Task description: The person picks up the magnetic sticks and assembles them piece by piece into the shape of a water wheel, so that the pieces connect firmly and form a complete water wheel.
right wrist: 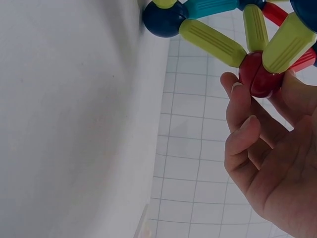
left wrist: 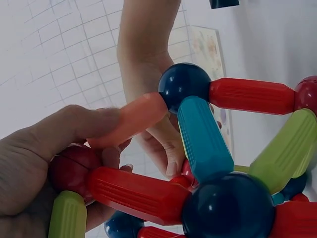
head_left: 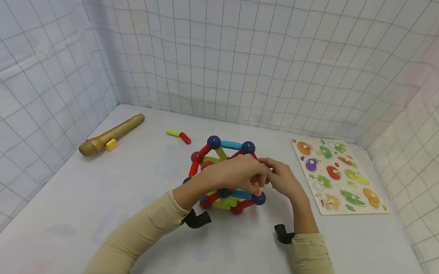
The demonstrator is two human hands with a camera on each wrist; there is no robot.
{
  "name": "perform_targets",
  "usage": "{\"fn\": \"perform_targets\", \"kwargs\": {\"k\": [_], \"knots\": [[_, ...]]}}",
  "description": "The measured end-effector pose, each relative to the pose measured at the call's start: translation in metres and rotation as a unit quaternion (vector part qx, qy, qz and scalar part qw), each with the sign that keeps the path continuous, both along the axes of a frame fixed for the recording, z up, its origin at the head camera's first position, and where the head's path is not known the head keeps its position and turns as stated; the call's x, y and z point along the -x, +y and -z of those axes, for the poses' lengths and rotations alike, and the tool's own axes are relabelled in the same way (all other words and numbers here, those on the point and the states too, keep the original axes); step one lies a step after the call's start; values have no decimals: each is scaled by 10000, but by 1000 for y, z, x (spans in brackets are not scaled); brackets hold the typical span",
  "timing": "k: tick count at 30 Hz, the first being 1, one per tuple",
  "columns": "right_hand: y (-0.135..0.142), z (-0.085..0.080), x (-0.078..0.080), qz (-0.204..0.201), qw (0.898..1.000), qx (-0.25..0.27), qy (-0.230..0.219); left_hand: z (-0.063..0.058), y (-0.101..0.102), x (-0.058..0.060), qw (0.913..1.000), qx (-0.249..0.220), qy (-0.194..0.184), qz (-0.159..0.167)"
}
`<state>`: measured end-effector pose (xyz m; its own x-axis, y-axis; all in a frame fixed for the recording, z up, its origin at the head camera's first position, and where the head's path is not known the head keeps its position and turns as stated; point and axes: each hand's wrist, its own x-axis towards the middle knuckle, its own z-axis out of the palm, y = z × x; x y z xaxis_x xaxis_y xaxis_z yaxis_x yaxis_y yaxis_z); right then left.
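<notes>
A frame of magnetic rods and balls (head_left: 232,145) stands on the table, built from red, lime and blue rods with dark blue and red balls. My left hand (head_left: 241,173) reaches across its near side. In the left wrist view, the left thumb lies along an orange-red rod (left wrist: 141,116) that meets a dark blue ball (left wrist: 184,87); the fingers curl behind it, close around a red ball (left wrist: 72,168). At the frame's right side, my right hand (head_left: 284,179) pinches another red ball (right wrist: 260,77), where several lime rods join, between thumb and fingers.
A gold toy microphone (head_left: 119,132) lies at the left beside a yellow block (head_left: 111,144). Behind the frame lie a loose lime rod (head_left: 173,133) and a red rod (head_left: 185,138). A vegetable puzzle board (head_left: 322,199) is at the right. Grid-patterned cloth walls (head_left: 246,66) enclose the table.
</notes>
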<state>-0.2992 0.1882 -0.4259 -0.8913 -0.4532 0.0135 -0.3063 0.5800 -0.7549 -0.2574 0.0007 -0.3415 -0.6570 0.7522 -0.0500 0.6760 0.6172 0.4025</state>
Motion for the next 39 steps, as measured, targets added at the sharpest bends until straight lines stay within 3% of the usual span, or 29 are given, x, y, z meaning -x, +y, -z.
{"fn": "perform_targets", "kwargs": {"k": [12,23,28,31,33,35,36,39], "knots": [[-2,-2,0,-15,10000,-7,-69,-6,0,-1,9998,190,-73,-92],[-6,0,1,8,10000,55,-23,-2,-8,-1,9999,94,31,87],[-4,0,1,-32,9999,99,-37,-3,-11,-2,9997,236,107,3],[0,1,-1,-13,9999,68,-81,-6,-17,-6,9998,6,183,-26],[3,0,-1,6,10000,31,-55,-10,-28,-8,9975,-573,383,-133],[5,0,-2,33,10000,28,-71,-12,-48,-5,9858,-1421,794,-415],[5,0,-2,50,9999,21,-94,-12,-61,-1,9743,-1887,1002,-708],[2,0,-2,84,9998,74,-165,-6,-108,26,9245,-2922,1580,-1869]]}}
